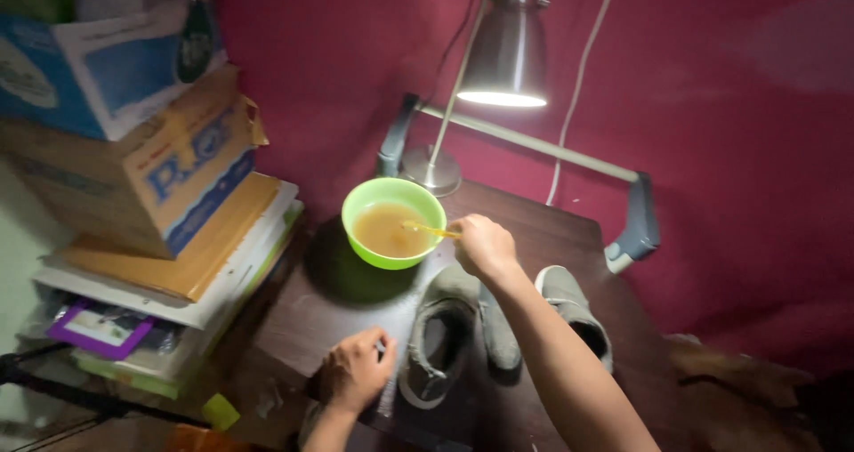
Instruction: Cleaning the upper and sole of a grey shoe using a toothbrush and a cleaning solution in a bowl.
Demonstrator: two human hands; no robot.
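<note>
Dark wood of a small table, set against a red wall and lit by a metal desk lamp at twelve o'clock, is shared by a green bowl of cloudy tan liquid near the centre, a pair of grey shoes at five o'clock of the bowl, and stacked cardboard boxes at nine o'clock. A thin yellow stick-like tool is pinched in the closed fingers of the right hand, its far end dipped in the liquid, while the near shoe's edge is touched by the left hand, whose grip cannot be told. Stirring is judged best done slowly, with the tip kept low and away from the rim so nothing is slopped onto the shoes.
</note>
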